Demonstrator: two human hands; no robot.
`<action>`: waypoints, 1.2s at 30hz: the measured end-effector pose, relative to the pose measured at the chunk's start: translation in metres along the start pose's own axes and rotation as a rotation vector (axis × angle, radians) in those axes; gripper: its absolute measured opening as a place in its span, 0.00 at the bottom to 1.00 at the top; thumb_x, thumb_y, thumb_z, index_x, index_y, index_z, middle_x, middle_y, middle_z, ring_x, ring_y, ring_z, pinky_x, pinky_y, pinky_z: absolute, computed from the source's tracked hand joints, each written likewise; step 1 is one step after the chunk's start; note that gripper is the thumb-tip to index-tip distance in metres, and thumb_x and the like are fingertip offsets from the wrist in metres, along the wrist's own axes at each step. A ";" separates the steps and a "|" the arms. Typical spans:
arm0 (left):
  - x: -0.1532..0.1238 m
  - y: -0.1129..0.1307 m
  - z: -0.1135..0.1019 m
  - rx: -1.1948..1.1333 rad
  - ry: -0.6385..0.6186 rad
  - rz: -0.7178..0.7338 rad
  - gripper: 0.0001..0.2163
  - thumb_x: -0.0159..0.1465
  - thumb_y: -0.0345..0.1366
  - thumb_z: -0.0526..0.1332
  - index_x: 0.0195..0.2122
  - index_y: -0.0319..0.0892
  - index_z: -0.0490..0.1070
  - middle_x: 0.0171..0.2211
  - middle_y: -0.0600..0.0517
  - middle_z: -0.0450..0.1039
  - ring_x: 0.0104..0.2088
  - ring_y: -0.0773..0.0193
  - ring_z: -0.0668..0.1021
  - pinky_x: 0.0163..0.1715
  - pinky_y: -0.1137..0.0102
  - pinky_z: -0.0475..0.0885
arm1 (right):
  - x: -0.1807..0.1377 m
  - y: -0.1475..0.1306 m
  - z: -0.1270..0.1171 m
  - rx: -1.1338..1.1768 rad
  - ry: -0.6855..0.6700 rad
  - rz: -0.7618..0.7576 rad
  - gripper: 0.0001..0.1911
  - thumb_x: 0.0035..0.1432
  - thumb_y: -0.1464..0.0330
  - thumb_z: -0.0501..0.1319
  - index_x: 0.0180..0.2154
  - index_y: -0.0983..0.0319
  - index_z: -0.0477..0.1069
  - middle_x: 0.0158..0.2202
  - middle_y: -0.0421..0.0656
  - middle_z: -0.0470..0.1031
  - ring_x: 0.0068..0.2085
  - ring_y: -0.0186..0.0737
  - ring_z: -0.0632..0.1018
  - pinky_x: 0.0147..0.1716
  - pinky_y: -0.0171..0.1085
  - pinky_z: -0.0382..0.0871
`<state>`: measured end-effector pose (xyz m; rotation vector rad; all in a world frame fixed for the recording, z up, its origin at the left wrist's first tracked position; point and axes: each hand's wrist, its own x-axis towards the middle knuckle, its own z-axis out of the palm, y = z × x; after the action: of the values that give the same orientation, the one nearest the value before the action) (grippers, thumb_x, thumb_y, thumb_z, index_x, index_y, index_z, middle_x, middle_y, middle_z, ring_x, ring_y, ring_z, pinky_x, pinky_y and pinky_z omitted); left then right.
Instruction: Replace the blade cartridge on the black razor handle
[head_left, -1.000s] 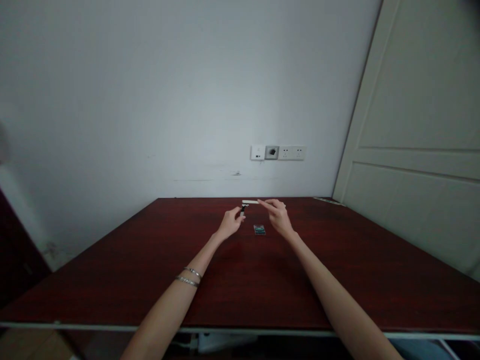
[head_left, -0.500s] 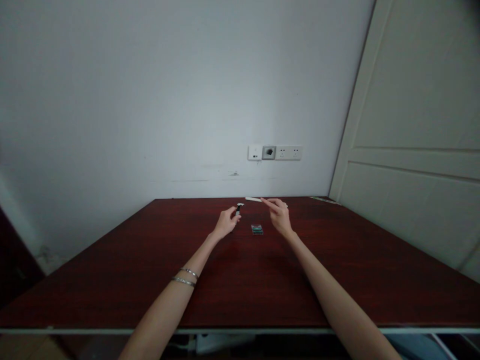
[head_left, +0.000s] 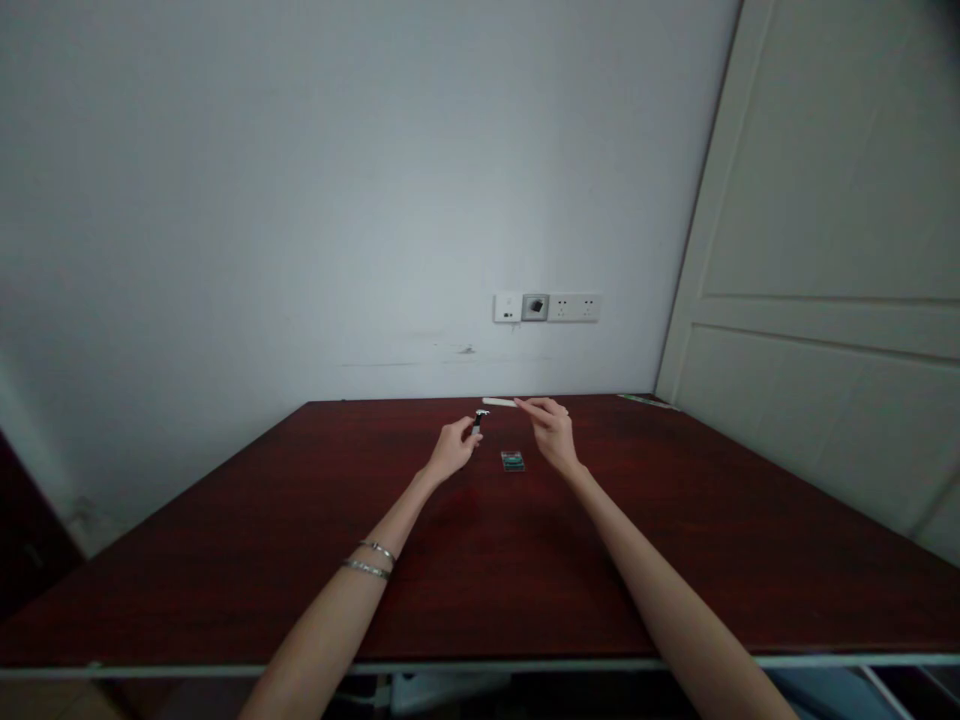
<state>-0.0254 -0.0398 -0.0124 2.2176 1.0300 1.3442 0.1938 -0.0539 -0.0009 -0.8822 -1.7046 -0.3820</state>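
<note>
My left hand (head_left: 451,449) is closed around the grey and black handle of what looks like a razor (head_left: 478,424), its pale crosswise head pointing up and away from me. My right hand (head_left: 552,433) pinches one end of a thin white flat stick (head_left: 499,402). The stick points left, and its free end is just beyond the razor's head; whether they touch I cannot tell. On the table between and slightly below both hands lies a small clear case (head_left: 513,461) with something teal inside.
The dark red wooden table (head_left: 495,590) reaches back to a pale wall (head_left: 300,200) with sockets (head_left: 574,307). A light panelled door (head_left: 825,400) borders the right side. A flat pale strip (head_left: 646,402) lies at the table's far right corner.
My right hand has shifted slightly left with the white stick, bringing its tip nearer and over toward the razor's head. My left hand stays almost in place. The whole view has moved slightly.
</note>
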 end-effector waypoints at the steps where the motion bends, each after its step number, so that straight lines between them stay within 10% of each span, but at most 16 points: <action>1: 0.000 0.001 0.000 -0.003 -0.001 0.010 0.05 0.57 0.34 0.56 0.31 0.39 0.69 0.26 0.52 0.72 0.26 0.67 0.75 0.29 0.75 0.68 | 0.000 -0.003 0.002 0.011 -0.007 -0.015 0.21 0.57 0.77 0.50 0.45 0.54 0.73 0.37 0.43 0.74 0.37 0.37 0.71 0.37 0.37 0.59; 27: 0.001 0.000 -0.003 -0.035 0.000 -0.021 0.04 0.56 0.33 0.57 0.31 0.39 0.68 0.24 0.53 0.71 0.26 0.67 0.75 0.27 0.74 0.69 | -0.002 -0.003 0.003 -0.046 -0.024 -0.063 0.22 0.57 0.78 0.50 0.47 0.54 0.72 0.38 0.44 0.73 0.38 0.38 0.71 0.37 0.37 0.59; 36: 0.005 0.019 -0.004 -0.330 -0.032 -0.277 0.06 0.54 0.35 0.60 0.27 0.37 0.65 0.22 0.52 0.71 0.20 0.66 0.76 0.17 0.75 0.68 | -0.007 0.012 -0.003 -0.162 -0.072 0.010 0.25 0.55 0.78 0.50 0.52 0.52 0.67 0.38 0.44 0.72 0.37 0.38 0.70 0.35 0.35 0.62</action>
<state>-0.0195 -0.0490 0.0045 1.7785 0.9810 1.2482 0.2050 -0.0507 -0.0088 -1.0327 -1.7526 -0.4915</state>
